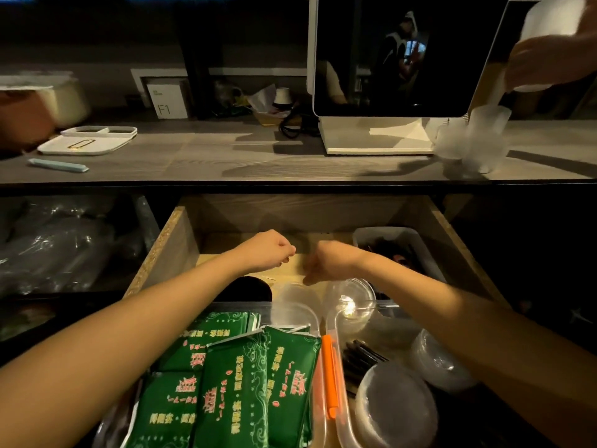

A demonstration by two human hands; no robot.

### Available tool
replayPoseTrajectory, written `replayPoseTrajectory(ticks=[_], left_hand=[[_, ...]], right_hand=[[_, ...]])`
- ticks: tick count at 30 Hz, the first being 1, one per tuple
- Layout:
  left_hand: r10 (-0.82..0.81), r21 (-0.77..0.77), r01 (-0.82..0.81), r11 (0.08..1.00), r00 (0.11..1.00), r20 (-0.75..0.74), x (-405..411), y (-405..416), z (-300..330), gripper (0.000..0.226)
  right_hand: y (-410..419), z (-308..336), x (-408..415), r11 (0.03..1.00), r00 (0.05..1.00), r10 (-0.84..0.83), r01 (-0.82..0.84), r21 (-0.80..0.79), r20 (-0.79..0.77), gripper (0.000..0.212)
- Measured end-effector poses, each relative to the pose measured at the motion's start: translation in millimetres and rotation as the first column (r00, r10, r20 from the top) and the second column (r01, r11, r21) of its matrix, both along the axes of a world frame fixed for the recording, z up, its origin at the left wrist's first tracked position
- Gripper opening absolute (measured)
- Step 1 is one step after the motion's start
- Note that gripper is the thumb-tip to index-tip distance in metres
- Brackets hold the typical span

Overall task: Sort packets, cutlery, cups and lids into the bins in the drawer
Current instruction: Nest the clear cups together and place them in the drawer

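green packets (232, 376) fill the near left bin, long axes running away from the person; clear lids (350, 300) and dark cutlery (361, 357) lie in the bin to their right. both hands reach past them over the drawer (181, 240) floor: left hand (269, 250) curled shut, right hand (323, 263) fingers bent down, grip unclear. lids sit nearest the right hand.
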State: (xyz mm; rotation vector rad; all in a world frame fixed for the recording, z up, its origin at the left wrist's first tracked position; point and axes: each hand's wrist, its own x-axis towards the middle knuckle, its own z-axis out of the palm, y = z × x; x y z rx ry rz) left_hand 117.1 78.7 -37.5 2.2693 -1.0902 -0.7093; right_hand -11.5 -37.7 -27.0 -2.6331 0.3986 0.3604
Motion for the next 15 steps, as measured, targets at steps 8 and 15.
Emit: replayPoseTrajectory(ticks=[8, 15], left_hand=[[0.038, 0.067, -0.028, 0.997, 0.988, -0.152, 17.7, -3.5, -7.2, 0.028], [-0.023, 0.054, 0.034, 0.998, 0.982, -0.185, 17.8, 5.8, -12.3, 0.031]], right_hand=[[-2.9, -25.9, 47.5, 0.964, 0.968, 0.005, 0.063, 0.259, -0.252, 0.032], [-7.3, -35.5, 45.5, 0.927, 0.939, 0.045, 0.089, 0.366, -0.342, 0.025]])
